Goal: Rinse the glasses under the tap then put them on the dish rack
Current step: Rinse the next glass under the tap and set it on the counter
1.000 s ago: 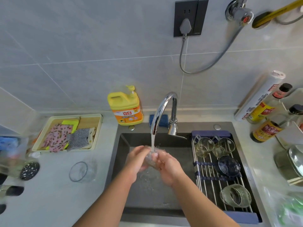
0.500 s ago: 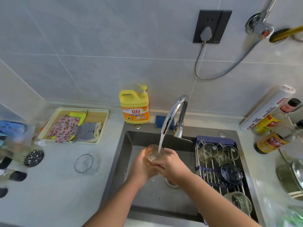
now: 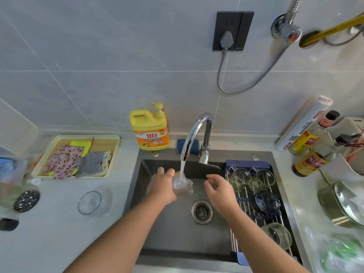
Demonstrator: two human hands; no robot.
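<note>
My left hand (image 3: 163,187) grips the glass (image 3: 182,185) round its side and holds it in the stream from the tap (image 3: 194,133), over the sink (image 3: 173,237). Wet glass is slick, stiff and breakable, though light enough for one hand. I judge a wrap round the wall safer than pinching the rim. My right hand (image 3: 220,192) hangs near it, fingers loosely curled, holding nothing, between glass and rack (image 3: 245,209).

Holding a glass (image 3: 182,184) under the tap (image 3: 194,133) stream with the left hand (image 3: 162,187). Right hand (image 3: 221,192) loosely curled beside it, apart; dish rack (image 3: 243,207) further right.
</note>
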